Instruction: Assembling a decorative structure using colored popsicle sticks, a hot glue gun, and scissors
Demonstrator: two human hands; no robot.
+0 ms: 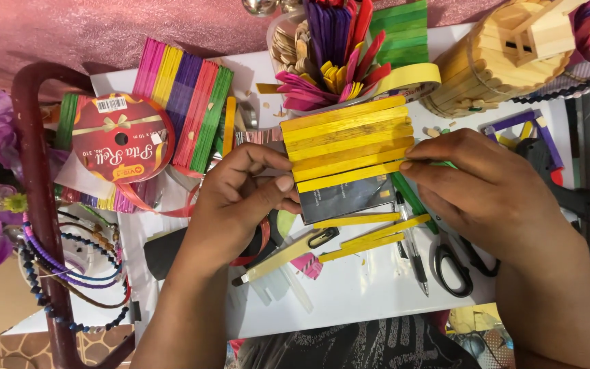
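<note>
A dark card (346, 198) carries a row of several yellow craft sticks (346, 140) glued side by side across its top. My left hand (240, 198) grips the card's left edge, thumb on top. My right hand (483, 184) pinches the right end of the lowest yellow stick at the card's right edge, with a green stick (411, 195) lying under the fingers. Three loose yellow sticks (370, 236) lie just below the card on the white sheet (349, 294).
A red ribbon spool (123, 137), a panel of coloured sticks (182, 102), a cup of mixed sticks (336, 48), a wooden stick house (507, 55), a glue gun (548, 164), scissors (455, 263), a pen (414, 253), a cutter (285, 256) and beads (69, 266) surround the sheet.
</note>
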